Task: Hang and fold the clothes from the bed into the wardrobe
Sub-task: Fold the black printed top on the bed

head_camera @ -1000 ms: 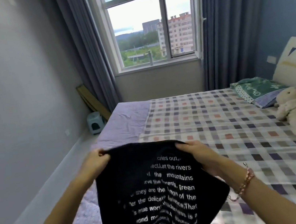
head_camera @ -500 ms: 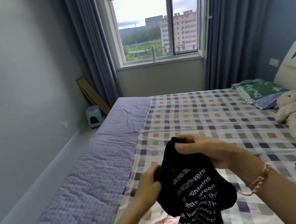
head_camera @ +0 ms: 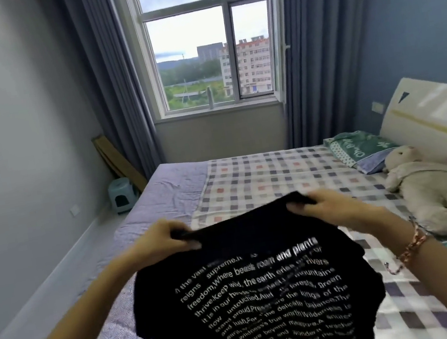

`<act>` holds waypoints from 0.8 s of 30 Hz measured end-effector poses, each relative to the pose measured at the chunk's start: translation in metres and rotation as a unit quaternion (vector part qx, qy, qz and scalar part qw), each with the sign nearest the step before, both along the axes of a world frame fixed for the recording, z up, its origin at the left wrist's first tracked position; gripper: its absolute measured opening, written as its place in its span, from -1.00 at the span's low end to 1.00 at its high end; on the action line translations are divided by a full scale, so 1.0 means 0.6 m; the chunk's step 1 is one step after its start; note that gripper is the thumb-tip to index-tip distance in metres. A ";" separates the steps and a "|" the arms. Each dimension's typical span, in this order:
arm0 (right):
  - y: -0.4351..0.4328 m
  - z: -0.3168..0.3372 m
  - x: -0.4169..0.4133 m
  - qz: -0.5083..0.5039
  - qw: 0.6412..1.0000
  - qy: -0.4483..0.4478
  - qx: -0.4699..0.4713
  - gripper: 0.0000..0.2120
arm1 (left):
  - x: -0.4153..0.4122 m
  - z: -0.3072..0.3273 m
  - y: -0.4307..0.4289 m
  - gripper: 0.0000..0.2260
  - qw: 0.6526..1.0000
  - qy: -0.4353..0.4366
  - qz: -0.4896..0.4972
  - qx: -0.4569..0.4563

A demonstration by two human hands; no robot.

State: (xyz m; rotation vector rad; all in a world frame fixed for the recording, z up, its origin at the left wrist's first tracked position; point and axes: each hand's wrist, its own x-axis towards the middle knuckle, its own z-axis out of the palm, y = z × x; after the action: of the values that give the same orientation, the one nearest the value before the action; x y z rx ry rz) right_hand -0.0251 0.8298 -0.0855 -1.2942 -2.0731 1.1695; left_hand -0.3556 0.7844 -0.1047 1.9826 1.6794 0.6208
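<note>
A black T-shirt (head_camera: 257,289) with white printed text is stretched out in front of me above the bed (head_camera: 276,179). My left hand (head_camera: 163,238) pinches its top edge on the left. My right hand (head_camera: 323,206) pinches the same edge on the right, a beaded bracelet on that wrist. The shirt's lower part hangs down and runs out of the frame at the bottom. No wardrobe is in view.
The bed has a checked sheet and a purple cover (head_camera: 167,189) on its left side. A green pillow (head_camera: 361,148) and a white plush toy (head_camera: 434,190) lie at the headboard. A small stool (head_camera: 122,194) stands by the left wall under the window.
My hands were close together with the shirt bunched half a second ago. They have moved apart and up, and the shirt is spread wide with the print facing me.
</note>
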 end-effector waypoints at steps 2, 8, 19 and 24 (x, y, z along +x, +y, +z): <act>0.013 0.018 -0.001 -0.048 0.997 0.008 0.052 -0.80 | -0.020 0.002 -0.004 -0.81 0.995 0.085 -0.023 -0.054; 0.055 0.016 0.001 -0.054 0.981 -0.096 0.161 -0.68 | -0.062 -0.019 -0.021 -0.78 0.994 -0.006 0.105 -0.043; 0.070 -0.026 -0.012 -0.014 0.917 -0.354 0.184 -0.82 | -0.043 -0.008 -0.028 -0.91 0.904 0.297 0.306 -0.036; 0.070 -0.044 -0.026 -0.138 0.899 -0.385 0.159 -0.78 | -0.019 -0.034 -0.020 -0.78 0.912 0.164 0.375 -0.025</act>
State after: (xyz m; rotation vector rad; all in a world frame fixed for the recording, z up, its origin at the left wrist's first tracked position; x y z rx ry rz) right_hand -0.0410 0.8717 -0.1122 -1.9961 -2.3237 0.1554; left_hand -0.3673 0.7724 -0.1249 1.4046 2.6630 0.4878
